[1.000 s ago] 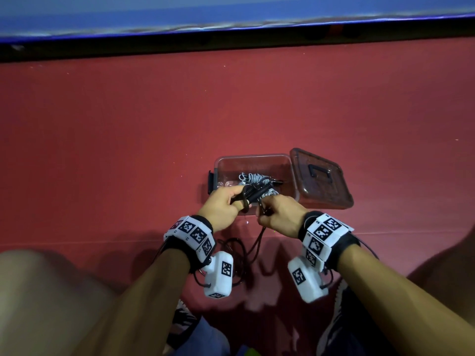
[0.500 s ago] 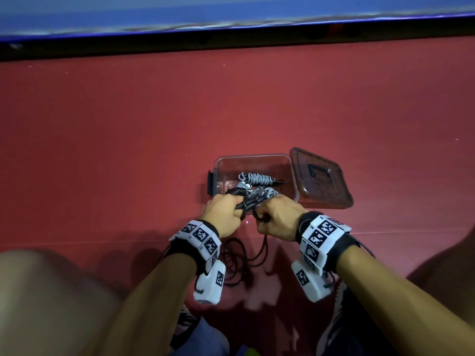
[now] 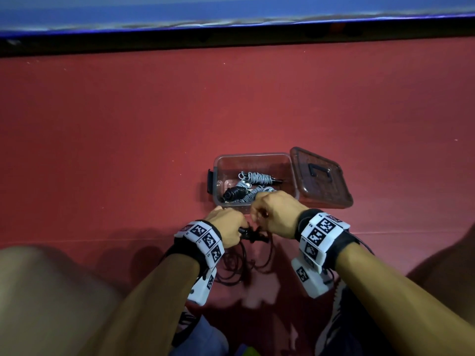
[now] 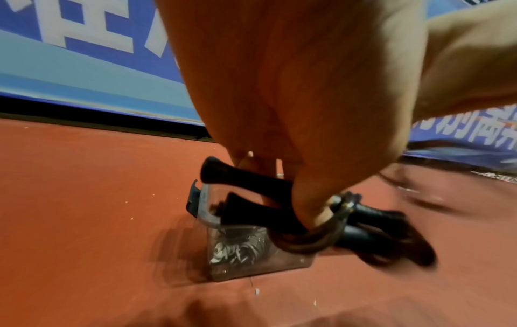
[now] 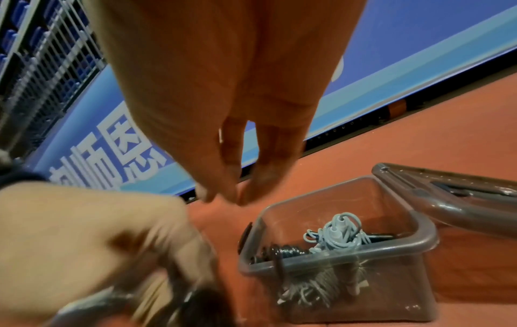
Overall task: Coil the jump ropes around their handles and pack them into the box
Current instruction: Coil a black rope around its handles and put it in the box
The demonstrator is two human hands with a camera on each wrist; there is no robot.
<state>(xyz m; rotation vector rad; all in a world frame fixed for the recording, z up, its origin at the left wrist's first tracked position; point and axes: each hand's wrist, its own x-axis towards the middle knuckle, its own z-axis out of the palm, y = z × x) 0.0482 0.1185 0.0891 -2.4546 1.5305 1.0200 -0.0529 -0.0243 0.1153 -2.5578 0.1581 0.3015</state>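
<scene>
- Nearest: loose loops of thin dark brown jump-rope cord lie on the red floor below the wrists, uncoiled.
- Left hand has its fingers curled round the pair of black flared plastic handles; the left wrist view shows the cord looped under the thumb side with a small metal fitting where it joins the handles.
- Right hand sits just beside the left, over the near rim of the box. In the right wrist view its fingers hang straight and loose, tips close together, nothing seen held. The head view is less clear, so treated as slack and empty.
- Step judged: coiling this dark rope round its handles, early, as most of the cord lies slack on the floor.
- Next move calls for the right hand to take up the slack cord and wrap it tightly round the handles while the left holds them steady, then place the bundle in the box.
- Behind the hands: clear smoky plastic box, open, holding two grey-corded coiled ropes and one black coiled rope.
- Its clear hinged lid with black carry handle lies open to the right.
- Farthest: blue banner with white Chinese characters along the wall, cropped and blurred, not readable. No brand seen on the box or ropes.
</scene>
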